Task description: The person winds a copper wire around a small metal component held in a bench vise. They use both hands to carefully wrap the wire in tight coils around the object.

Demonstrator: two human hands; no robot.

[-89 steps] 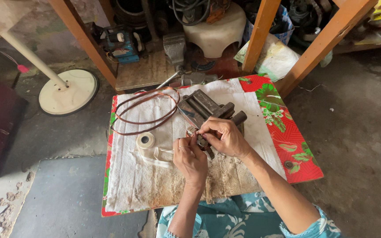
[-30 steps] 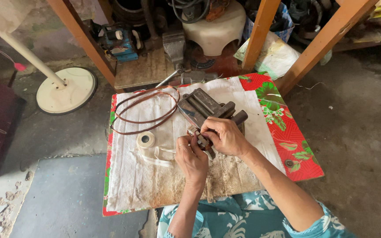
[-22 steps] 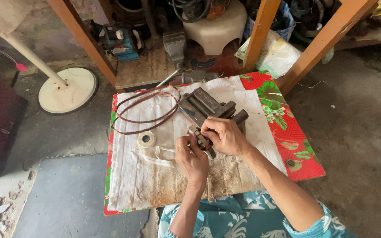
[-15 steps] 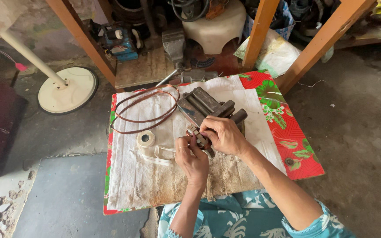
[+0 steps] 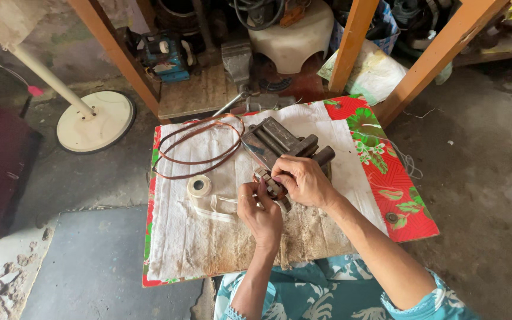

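Packages: one crumpled white plastic bag (image 5: 370, 71) with faint green and yellow print lay well beyond the right hand (image 5: 306, 181), up and to its right, between two orange wooden legs.
Labels: none could be made out near either hand.
Signs: none showed.
Screens: none showed.

Teal white-leaf-print short sleeves, bare forearms
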